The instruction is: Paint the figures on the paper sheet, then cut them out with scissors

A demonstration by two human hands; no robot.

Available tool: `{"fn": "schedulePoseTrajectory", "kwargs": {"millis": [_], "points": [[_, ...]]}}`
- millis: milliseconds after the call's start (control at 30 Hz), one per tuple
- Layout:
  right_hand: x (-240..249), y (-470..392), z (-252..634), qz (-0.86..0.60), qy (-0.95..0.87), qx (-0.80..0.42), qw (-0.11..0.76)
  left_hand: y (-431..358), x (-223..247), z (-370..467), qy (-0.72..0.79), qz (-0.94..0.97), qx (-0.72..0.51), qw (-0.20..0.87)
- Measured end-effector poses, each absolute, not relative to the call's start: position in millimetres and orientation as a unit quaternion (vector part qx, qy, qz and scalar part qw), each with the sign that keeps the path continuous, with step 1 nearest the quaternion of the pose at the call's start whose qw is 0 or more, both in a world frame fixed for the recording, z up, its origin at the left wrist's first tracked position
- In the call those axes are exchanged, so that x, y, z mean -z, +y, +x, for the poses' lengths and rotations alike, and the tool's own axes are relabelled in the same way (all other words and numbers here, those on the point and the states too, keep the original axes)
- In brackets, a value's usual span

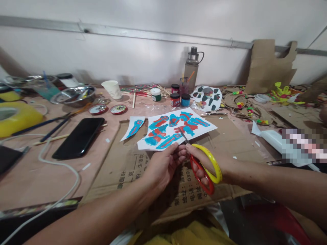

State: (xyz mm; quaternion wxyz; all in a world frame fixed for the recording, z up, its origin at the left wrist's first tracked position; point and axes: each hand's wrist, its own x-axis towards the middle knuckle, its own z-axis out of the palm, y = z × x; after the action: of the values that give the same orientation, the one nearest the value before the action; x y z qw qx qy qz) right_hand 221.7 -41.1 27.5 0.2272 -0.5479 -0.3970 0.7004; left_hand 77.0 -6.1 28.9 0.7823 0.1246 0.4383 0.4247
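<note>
A white paper sheet point(204, 128) painted with blue and red shapes is held up by its near edge in my left hand point(166, 166), thumb on top and fingers beneath. My right hand point(204, 163) grips a pair of scissors point(216, 166) with one yellow and one red handle loop. Its blades reach over the sheet's near edge, among the painted shapes. To the left of the sheet lies a cut-off paper piece point(133, 128) with one blue and red shape. Both papers are above a flattened cardboard piece point(112, 170) printed with dark characters.
A black phone point(79, 137), a white cable point(74, 170) and a yellow tape roll point(21, 117) lie at left. Behind are a paper cup point(112, 90), paint jars point(175, 99), a bottle point(192, 66) and another painted sheet point(206, 98). Cut cardboard point(268, 68) leans against the wall.
</note>
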Motion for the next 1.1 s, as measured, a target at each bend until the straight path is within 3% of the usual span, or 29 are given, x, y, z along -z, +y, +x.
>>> {"fn": "schedulePoseTrajectory", "kwargs": {"millis": [767,1100], "points": [[-23.2,-41.4,232.5,-0.551,-0.401,-0.671,0.291,-10.0,-35.5,71.2,0.468,0.124,-0.413,0.772],[-34.1,-40.0,246.2,-0.554,-0.448,-0.665,0.225,-7.9,-35.5,66.4,0.463,0.124,-0.42,0.771]]}}
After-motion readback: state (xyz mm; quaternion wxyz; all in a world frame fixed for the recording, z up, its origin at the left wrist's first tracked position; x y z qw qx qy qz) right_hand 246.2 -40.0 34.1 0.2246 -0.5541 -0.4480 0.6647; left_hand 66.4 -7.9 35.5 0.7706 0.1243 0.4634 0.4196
